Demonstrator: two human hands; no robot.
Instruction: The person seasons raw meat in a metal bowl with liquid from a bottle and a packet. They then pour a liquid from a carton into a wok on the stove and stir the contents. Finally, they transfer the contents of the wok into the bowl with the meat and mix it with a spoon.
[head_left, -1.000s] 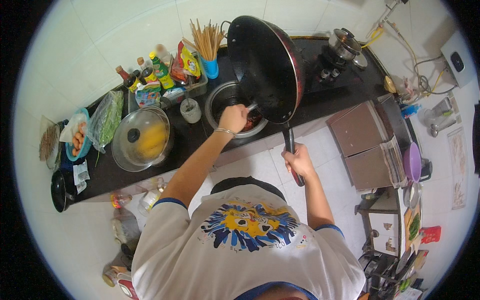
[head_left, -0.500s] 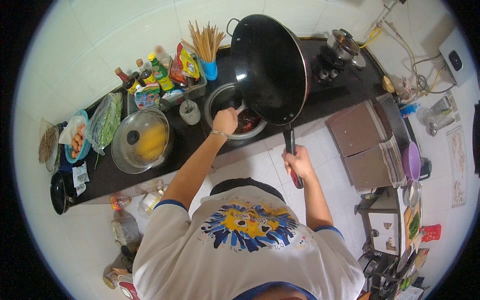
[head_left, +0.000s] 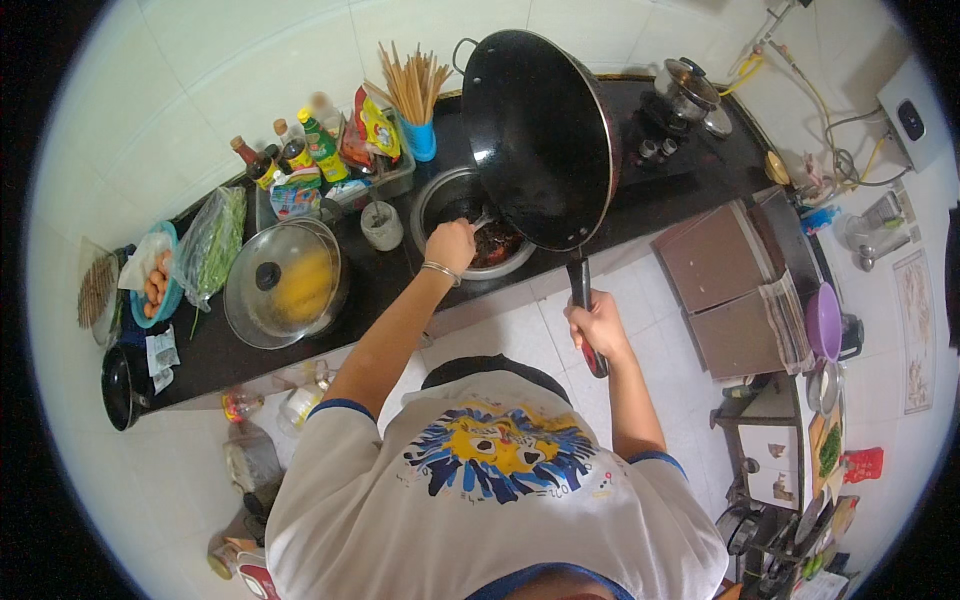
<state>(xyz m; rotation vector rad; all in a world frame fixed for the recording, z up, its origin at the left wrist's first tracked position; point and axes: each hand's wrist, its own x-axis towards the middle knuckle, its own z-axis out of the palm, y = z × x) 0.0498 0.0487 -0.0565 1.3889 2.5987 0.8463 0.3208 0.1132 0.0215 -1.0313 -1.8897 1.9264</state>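
Observation:
My right hand (head_left: pixel 597 326) is closed round the black handle of a large black wok (head_left: pixel 545 140). The wok is tipped on its side, with its dark inside turned left, over the right part of a round metal pot (head_left: pixel 428 195). My left hand (head_left: pixel 451 246) reaches over the pot's front left rim and is closed on a pale spoon-like utensil (head_left: pixel 484 219). Its tip is down among dark, glossy food (head_left: pixel 494 243) in the pot. The wok hides part of the pot.
Left of the pot stand a small jar (head_left: pixel 380 226), a glass-lidded pan (head_left: pixel 265 300) with yellow food, bagged greens (head_left: pixel 215 245) and a blue basket (head_left: pixel 150 310) of eggs. Behind are sauce bottles (head_left: pixel 318 145) and chopsticks in a blue holder (head_left: pixel 418 138). A lidded pot (head_left: pixel 685 92) stands back right.
The utensil in my left hand has shifted a little inside the pot, and the dark food looks slightly moved. My right hand and the wok stay practically where they were.

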